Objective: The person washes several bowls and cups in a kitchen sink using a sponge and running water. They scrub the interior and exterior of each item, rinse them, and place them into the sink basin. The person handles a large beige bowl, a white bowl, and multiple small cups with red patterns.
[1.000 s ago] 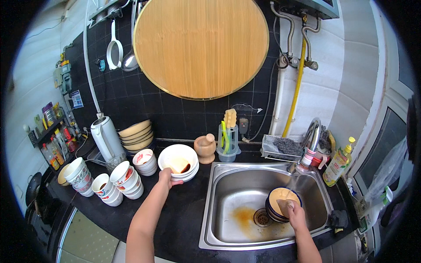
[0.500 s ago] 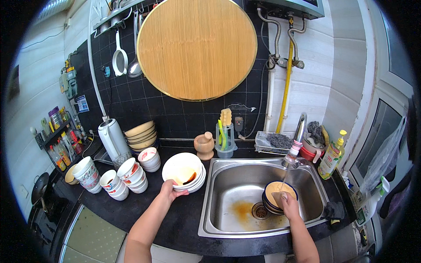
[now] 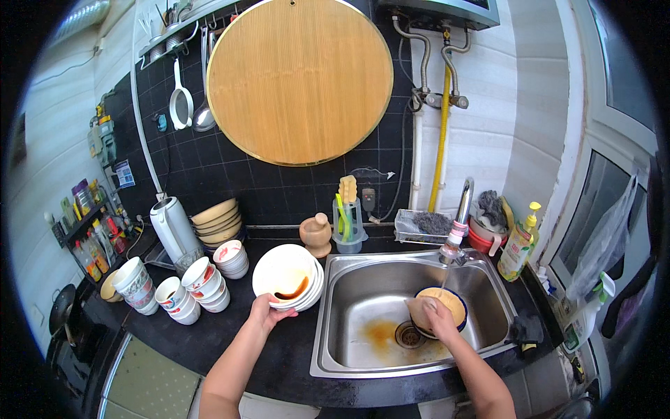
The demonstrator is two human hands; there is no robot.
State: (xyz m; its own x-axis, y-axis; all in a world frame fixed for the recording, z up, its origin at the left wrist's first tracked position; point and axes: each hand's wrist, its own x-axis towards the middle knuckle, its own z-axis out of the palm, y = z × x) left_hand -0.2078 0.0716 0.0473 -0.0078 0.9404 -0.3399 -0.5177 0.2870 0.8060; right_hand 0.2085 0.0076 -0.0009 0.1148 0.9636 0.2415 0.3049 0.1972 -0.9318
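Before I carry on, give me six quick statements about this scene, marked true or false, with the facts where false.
1. The left hand touches a stack of white bowls. True.
2. The right hand is empty. False: it holds a tan cloth-like item.
3. Water runs from the faucet. True.
4. The wooden mortar stands in the sink. False: it stands on the black counter.
5. Something brown shows in the top white bowl. True.
6. The round wooden board lies flat in the sink. False: it is up against the tiled wall.
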